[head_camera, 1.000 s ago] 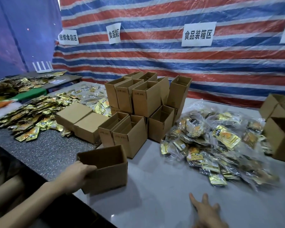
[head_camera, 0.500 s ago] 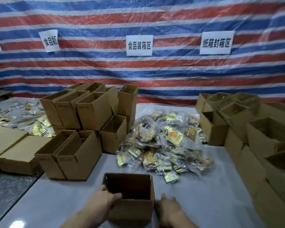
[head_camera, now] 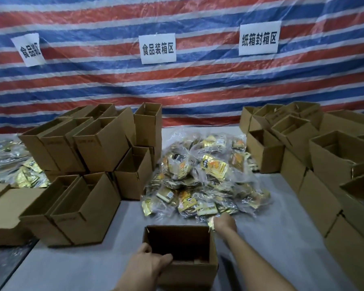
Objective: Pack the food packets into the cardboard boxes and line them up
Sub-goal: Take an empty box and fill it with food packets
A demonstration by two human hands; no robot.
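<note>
One open box point(head_camera: 180, 246) sits near the person, left hand point(head_camera: 147, 264) gripping its near rim, while the right hand point(head_camera: 224, 223) (nearer, grip hidden) touches the packet pile point(head_camera: 202, 175) just beyond.

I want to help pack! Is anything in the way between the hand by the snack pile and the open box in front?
Nothing visible is. The right hand touches the near edge of the food packet pile, and the open cardboard box, steadied by the left hand, sits right beside it, top open.
</note>
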